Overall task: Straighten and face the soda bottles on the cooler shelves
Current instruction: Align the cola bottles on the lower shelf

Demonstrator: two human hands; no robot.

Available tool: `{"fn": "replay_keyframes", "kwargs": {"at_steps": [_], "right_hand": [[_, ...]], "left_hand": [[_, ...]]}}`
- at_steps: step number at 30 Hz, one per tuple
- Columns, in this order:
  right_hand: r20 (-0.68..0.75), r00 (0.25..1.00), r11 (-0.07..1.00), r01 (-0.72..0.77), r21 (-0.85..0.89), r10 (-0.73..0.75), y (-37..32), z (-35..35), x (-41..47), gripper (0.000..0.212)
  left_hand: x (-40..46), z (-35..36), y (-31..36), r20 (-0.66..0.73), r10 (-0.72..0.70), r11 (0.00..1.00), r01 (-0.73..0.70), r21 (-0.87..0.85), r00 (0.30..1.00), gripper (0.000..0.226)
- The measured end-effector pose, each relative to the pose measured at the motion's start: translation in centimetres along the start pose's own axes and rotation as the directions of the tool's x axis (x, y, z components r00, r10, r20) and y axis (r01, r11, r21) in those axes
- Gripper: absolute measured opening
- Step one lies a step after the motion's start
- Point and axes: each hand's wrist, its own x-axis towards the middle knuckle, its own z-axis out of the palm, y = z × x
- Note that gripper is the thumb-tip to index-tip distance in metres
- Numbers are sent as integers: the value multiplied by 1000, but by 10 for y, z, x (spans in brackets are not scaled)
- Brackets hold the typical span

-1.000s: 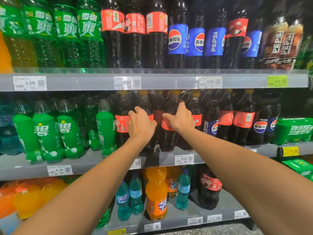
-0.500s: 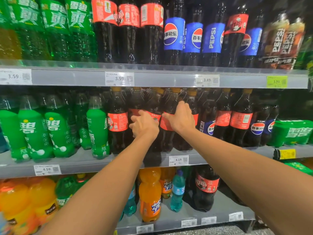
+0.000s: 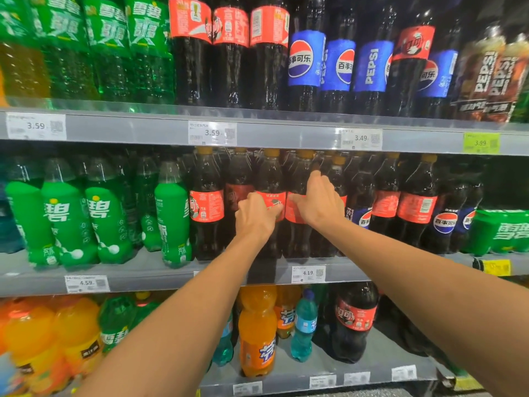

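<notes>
A row of dark cola bottles with red labels and yellow caps stands on the middle shelf (image 3: 160,275). My left hand (image 3: 256,214) is wrapped around one cola bottle (image 3: 270,179) at its red label. My right hand (image 3: 319,203) grips the neighbouring cola bottle (image 3: 299,173) just to the right, fingers around its label. Both bottles stand upright at the shelf front. Another cola bottle (image 3: 206,204) to the left shows its label forward.
Green Sprite bottles (image 3: 103,219) fill the middle shelf's left; Pepsi bottles (image 3: 443,222) and a green multipack (image 3: 503,230) stand to the right. The top shelf holds Sprite, cola and Pepsi (image 3: 306,61). Orange bottles (image 3: 256,330) and teal ones sit on the bottom shelf.
My left hand closed from spread fingers onto a cola bottle next to the right hand. My right hand kept its grip. The view shifted slightly right.
</notes>
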Motion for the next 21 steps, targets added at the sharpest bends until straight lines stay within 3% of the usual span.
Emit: {"fn": "replay_keyframes", "kwargs": {"at_steps": [3, 5, 7, 9, 10, 14, 17, 21], "right_hand": [[1, 1000, 1000, -1, -10, 1, 1, 0, 0, 55], [5, 1000, 1000, -7, 10, 7, 0, 0, -1, 55], [9, 1000, 1000, -12, 27, 12, -1, 1, -2, 58], [13, 1000, 999, -17, 37, 16, -1, 1, -4, 61], [12, 1000, 999, -20, 46, 19, -1, 1, -5, 63], [-30, 999, 994, -33, 108, 37, -2, 0, -15, 77], [-100, 995, 989, 25, 148, -10, 0, -2, -24, 75], [-125, 989, 978, 107, 180, -85, 5, 0, -32, 63]], "left_hand": [[-1, -12, 1, 17, 31, 1000, -31, 3, 999, 48], [-1, -30, 2, -104, 108, 993, -104, 48, 989, 48], [4, -53, 0, -283, 232, 964, -181, 195, 931, 44], [7, -76, -4, -397, 276, 938, -155, 311, 875, 52], [8, -85, -6, -406, 235, 942, -104, 319, 883, 59], [17, -92, -13, -230, -6, 962, 68, 263, 973, 81], [14, -89, -8, -181, -26, 937, 87, 337, 983, 82], [12, -78, -4, -139, -92, 954, 127, 270, 986, 78]]}}
